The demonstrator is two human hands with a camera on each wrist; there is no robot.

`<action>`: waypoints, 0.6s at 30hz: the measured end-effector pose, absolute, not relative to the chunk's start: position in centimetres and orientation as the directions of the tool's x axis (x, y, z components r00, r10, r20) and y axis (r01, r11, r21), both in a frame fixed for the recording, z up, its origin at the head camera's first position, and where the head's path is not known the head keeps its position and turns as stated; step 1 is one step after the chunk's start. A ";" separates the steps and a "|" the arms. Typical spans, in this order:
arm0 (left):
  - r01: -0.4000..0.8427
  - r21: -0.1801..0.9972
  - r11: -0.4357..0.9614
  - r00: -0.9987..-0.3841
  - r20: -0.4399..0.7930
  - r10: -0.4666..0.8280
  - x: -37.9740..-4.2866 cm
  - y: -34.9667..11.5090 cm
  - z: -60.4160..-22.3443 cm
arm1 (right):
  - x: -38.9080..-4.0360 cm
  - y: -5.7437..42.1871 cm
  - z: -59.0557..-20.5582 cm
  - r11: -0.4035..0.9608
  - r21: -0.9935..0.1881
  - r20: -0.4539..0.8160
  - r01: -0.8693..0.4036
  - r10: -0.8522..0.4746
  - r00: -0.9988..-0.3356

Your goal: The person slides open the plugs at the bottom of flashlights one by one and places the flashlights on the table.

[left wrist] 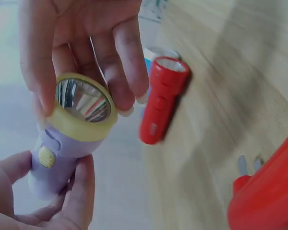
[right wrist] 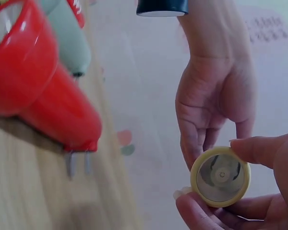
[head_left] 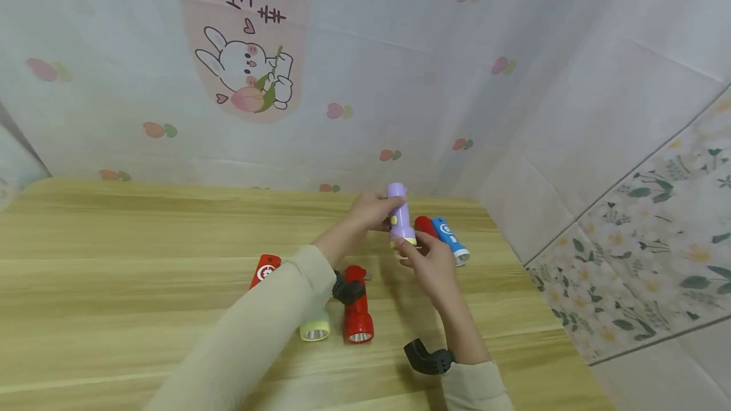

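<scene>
A purple flashlight (head_left: 401,215) with a yellow rim and yellow switch is raised above the far right of the table. My left hand (head_left: 368,211) grips its purple body. My right hand (head_left: 431,265) pinches the yellow rim at the lamp end. In the left wrist view the reflector (left wrist: 86,103) shows inside the rim. The right wrist view looks straight into the lamp end (right wrist: 221,176), with the right thumb and fingers around its edge. Much of the purple body is hidden there.
A red flashlight (head_left: 426,227) and a blue flashlight (head_left: 448,237) lie right of the hands. Nearer lie another red flashlight (head_left: 358,319) with metal prongs (right wrist: 79,163), a pale green one (head_left: 315,325) and a red one with a white emblem (head_left: 266,266). Behind hangs a printed curtain (head_left: 400,81).
</scene>
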State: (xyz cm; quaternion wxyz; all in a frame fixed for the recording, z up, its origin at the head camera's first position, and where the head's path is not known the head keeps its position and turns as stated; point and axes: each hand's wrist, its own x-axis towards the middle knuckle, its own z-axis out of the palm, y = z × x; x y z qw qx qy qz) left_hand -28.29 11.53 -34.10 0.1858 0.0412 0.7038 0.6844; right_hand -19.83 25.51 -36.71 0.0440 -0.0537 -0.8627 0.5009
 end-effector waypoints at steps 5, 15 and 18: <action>-0.169 0.985 0.019 -0.928 -0.166 0.334 -27.2 10.3 -32.9 | -18.7 25.2 -35.2 0.514 -0.858 0.043 0.015 0.101 -0.994; 0.000 0.999 -0.042 -0.931 0.015 0.364 -23.2 7.1 -31.6 | -16.8 24.0 -33.0 0.555 -0.830 0.065 -0.053 0.002 -0.998; 0.087 0.996 -0.020 -0.935 0.089 0.344 -21.8 6.1 -31.4 | -16.3 23.4 -32.5 0.586 -0.803 0.105 -0.110 -0.043 -0.994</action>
